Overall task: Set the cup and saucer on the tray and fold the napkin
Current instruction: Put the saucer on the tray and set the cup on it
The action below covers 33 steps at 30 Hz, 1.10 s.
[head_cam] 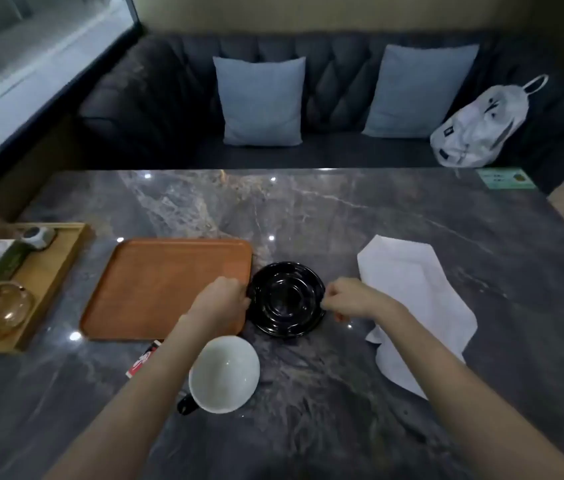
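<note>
Head view, early in the task by all appearances: nothing on the flat orange-brown wooden tray [166, 289] yet, bare across its whole surface. Glossy black round saucer [286, 299] on the grey marble table [377, 209], just right of the tray's right edge, with left hand [220, 301] curled at its left rim and right hand [351, 299] pinching its right rim (a two-handed lift toward the tray seems the step in hand). White-lined cup with a black handle [223, 374] tipped on its side, near of the saucer, untouched. Rumpled white cloth napkin [415, 306] spread unfolded on the right, under the right forearm. Left to do, then: saucer, cup, fold. Writing: red-and-white printed card [142, 362] beside the left forearm and green label [505, 178] at the far right corner, neither legible.
</note>
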Tool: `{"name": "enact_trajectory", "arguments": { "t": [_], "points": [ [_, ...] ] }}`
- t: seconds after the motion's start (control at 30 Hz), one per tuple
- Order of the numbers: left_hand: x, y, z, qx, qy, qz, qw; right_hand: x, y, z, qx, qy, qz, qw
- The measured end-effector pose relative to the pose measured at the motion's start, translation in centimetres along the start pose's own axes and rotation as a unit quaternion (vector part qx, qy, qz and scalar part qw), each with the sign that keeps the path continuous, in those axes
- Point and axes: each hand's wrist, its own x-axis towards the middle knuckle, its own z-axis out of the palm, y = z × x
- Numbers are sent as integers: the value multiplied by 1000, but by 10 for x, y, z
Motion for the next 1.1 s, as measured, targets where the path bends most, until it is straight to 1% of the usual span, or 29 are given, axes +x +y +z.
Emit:
{"name": "enact_trajectory", "arguments": {
  "t": [0.03,0.13,0.27,0.3,0.37,0.43,0.5,0.57,0.67,0.7,0.77,0.83,0.97,1.0,1.03,1.1],
  "points": [
    [0,-1,7,-9,0,-15,1000,4,5,8,4,13,3,1000],
    [-1,-2,23,-42,5,-77,996,11,14,32,34,65,53,996],
    [7,-2,36,-111,0,-131,985,21,23,62,151,109,95,978],
    [8,-2,38,-134,-4,-144,980,24,25,69,193,118,99,969],
    [10,-2,40,-164,-6,-169,972,25,23,78,300,120,110,940],
    [11,-2,40,-177,-2,-183,967,25,18,83,412,102,120,898],
    [12,-4,39,-189,-5,-197,962,26,13,85,492,87,118,858],
    [12,-4,38,-205,-10,-206,957,27,11,85,530,85,115,836],
    [12,-5,35,-223,-18,-207,952,24,9,81,539,91,116,830],
    [11,-4,34,-244,-18,-215,945,23,9,78,542,91,114,828],
    [9,-4,32,-317,-18,-243,917,19,8,71,555,83,110,820],
    [4,-5,28,-394,-17,-269,879,16,5,64,564,73,104,816],
    [-10,-4,9,-559,6,-291,776,8,-10,46,551,59,73,829],
    [-14,-5,4,-584,13,-286,759,6,-15,40,542,63,61,836],
    [-17,-8,-1,-599,17,-279,750,4,-22,35,534,68,48,841],
    [-21,-14,-11,-619,21,-263,740,1,-37,26,528,78,26,845]
  ]
}}
